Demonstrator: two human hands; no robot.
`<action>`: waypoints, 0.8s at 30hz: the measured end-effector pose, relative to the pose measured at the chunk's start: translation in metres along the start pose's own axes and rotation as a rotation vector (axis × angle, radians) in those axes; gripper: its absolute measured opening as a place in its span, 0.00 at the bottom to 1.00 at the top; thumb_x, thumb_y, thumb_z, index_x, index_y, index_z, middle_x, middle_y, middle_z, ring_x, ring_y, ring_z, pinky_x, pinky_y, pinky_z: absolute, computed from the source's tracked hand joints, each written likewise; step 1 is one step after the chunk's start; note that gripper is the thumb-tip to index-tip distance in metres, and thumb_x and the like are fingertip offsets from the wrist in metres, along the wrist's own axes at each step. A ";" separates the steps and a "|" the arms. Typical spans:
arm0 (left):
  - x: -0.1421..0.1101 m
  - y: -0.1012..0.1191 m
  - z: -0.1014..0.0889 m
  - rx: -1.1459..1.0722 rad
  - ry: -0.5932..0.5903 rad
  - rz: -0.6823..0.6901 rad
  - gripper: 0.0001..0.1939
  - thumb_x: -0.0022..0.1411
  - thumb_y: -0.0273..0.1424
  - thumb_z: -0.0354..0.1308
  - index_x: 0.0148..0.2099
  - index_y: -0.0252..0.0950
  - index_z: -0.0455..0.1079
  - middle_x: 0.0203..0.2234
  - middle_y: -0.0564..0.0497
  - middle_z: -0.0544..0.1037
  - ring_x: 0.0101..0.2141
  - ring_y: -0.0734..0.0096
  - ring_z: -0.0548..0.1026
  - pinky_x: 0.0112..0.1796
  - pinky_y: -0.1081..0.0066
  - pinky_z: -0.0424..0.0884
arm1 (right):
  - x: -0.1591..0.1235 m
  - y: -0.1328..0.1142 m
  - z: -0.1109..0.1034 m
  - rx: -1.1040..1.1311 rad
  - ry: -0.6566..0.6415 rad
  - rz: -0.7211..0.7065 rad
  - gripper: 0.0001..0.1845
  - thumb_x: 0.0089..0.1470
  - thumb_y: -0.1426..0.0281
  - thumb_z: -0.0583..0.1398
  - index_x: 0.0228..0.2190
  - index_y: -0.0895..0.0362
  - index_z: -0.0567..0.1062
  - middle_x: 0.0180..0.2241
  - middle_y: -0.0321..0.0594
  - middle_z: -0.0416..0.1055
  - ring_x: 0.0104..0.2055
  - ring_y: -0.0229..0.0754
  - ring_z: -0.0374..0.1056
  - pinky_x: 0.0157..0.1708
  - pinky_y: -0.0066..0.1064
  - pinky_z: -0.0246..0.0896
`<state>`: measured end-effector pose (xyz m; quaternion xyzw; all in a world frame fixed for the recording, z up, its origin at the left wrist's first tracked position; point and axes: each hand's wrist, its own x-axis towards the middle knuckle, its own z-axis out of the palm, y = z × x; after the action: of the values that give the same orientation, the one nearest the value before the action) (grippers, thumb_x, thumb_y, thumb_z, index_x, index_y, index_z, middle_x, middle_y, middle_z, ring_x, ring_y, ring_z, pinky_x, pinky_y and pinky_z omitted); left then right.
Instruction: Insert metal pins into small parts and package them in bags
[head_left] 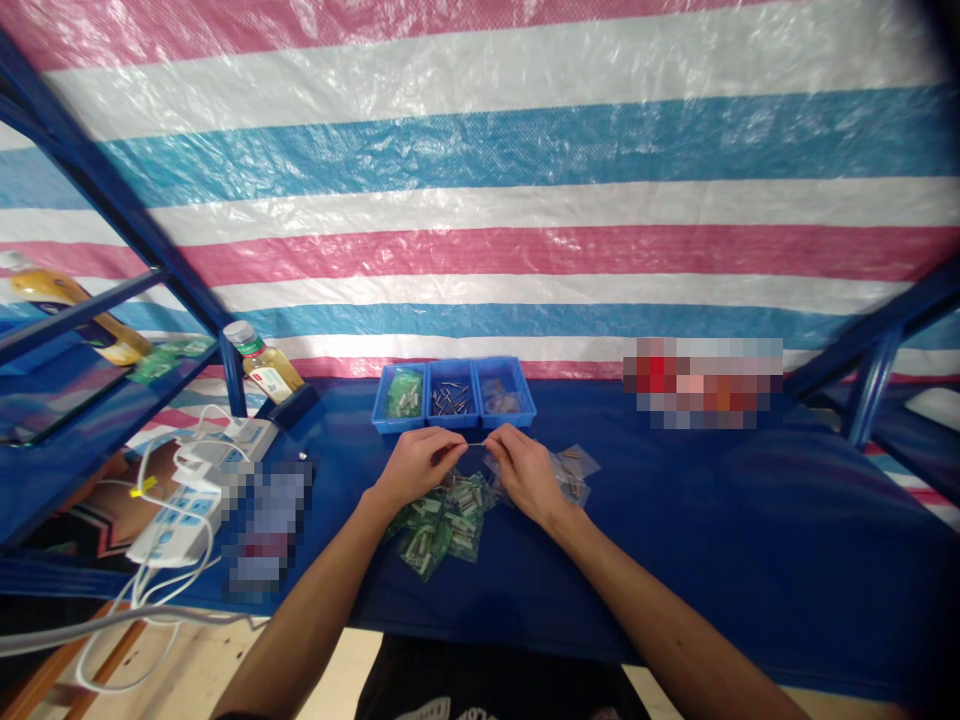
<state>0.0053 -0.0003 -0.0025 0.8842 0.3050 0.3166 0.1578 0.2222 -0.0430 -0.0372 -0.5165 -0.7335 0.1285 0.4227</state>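
A thin, light metal rod (476, 444) spans the gap between my two hands. My left hand (421, 466) pinches one end of it between thumb and fingers. At the other end, my right hand (525, 472) is closed in a like pinch. The rod is too small to tell its exact kind. Below my left hand lies a pile of green plastic bags (442, 525) with small metal parts inside. Clear plastic bags (576, 470) with brownish pieces lie beside and partly under my right hand. Just beyond both hands stand three joined blue bins (453, 421).
The bins hold a green bag (405, 393), loose metal pins (451, 398) and a clear bag (501, 395). Left stand a drink bottle (262, 365) and white power strips (176, 515) with cables. Blue frame posts (874, 385) and a striped sheet (525, 140) bound the blue table (705, 520).
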 end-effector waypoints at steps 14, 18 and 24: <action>0.004 -0.017 0.003 -0.045 0.348 -0.514 0.15 0.69 0.41 0.60 0.48 0.37 0.79 0.20 0.56 0.79 0.21 0.73 0.75 0.32 0.74 0.70 | -0.003 -0.002 -0.001 0.034 -0.014 0.042 0.12 0.70 0.63 0.52 0.40 0.52 0.75 0.35 0.39 0.77 0.37 0.45 0.74 0.39 0.32 0.63; 0.000 -0.021 -0.002 -0.011 0.261 -0.468 0.15 0.69 0.40 0.60 0.52 0.38 0.78 0.20 0.57 0.78 0.21 0.74 0.74 0.31 0.75 0.69 | -0.002 0.002 0.002 0.021 -0.044 -0.034 0.12 0.70 0.66 0.53 0.40 0.53 0.75 0.36 0.40 0.77 0.37 0.45 0.73 0.39 0.33 0.62; -0.004 -0.020 -0.008 0.104 0.061 -0.299 0.13 0.72 0.38 0.57 0.47 0.38 0.80 0.18 0.56 0.74 0.20 0.76 0.69 0.27 0.75 0.61 | 0.001 0.004 0.005 -0.073 -0.214 -0.191 0.09 0.69 0.72 0.56 0.41 0.54 0.77 0.40 0.42 0.77 0.43 0.46 0.71 0.44 0.37 0.59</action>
<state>-0.0112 0.0138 -0.0077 0.8260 0.4538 0.2999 0.1478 0.2213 -0.0391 -0.0424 -0.4429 -0.8244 0.1154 0.3331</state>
